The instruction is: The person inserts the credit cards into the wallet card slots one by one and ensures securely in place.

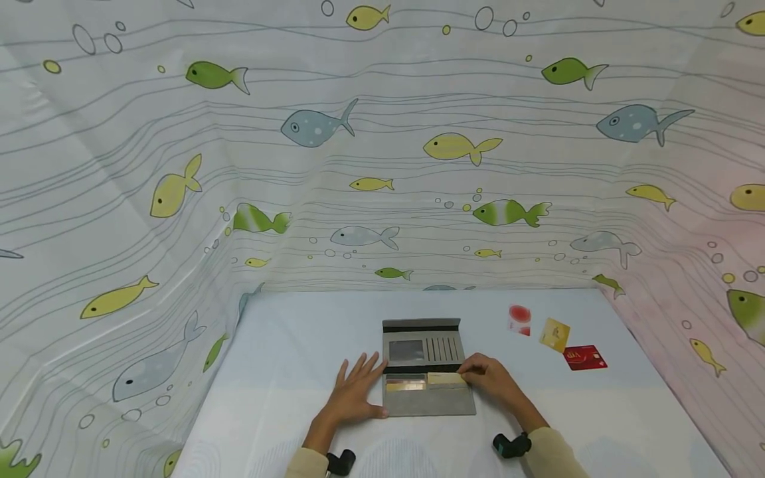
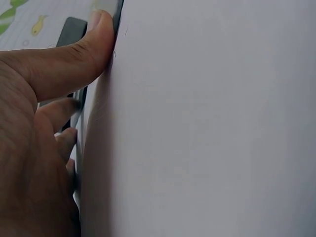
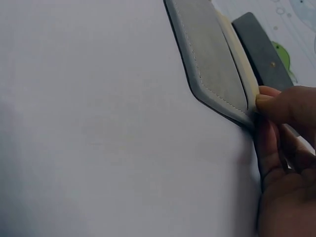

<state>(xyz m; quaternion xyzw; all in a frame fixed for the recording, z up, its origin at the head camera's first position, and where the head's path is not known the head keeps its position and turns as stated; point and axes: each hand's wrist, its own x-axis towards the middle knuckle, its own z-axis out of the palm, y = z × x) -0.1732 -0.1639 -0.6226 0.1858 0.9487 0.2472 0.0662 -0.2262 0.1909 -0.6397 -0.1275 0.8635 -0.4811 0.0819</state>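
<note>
A grey wallet (image 1: 429,402) lies unfolded on the table, its upper half showing a clear window and a row of card slots. My left hand (image 1: 355,393) spreads its fingers at the wallet's left edge; the thumb touches the lower left corner. At the right edge, my right hand (image 1: 491,378) pinches the end of a cream card (image 1: 443,378) between thumb and forefinger. Most of that card sits in the lower half's pocket, as the right wrist view shows its cream strip (image 3: 243,64). Left of it, a gold-toned card (image 1: 406,386) peeks out of another pocket.
Right of the wallet lie a red-and-white card (image 1: 520,320), a gold card (image 1: 555,334) and a red VIP card (image 1: 586,358); the last two touch or nearly touch. A fish-patterned curtain (image 1: 418,199) rises behind the white table (image 1: 311,325) and along both sides.
</note>
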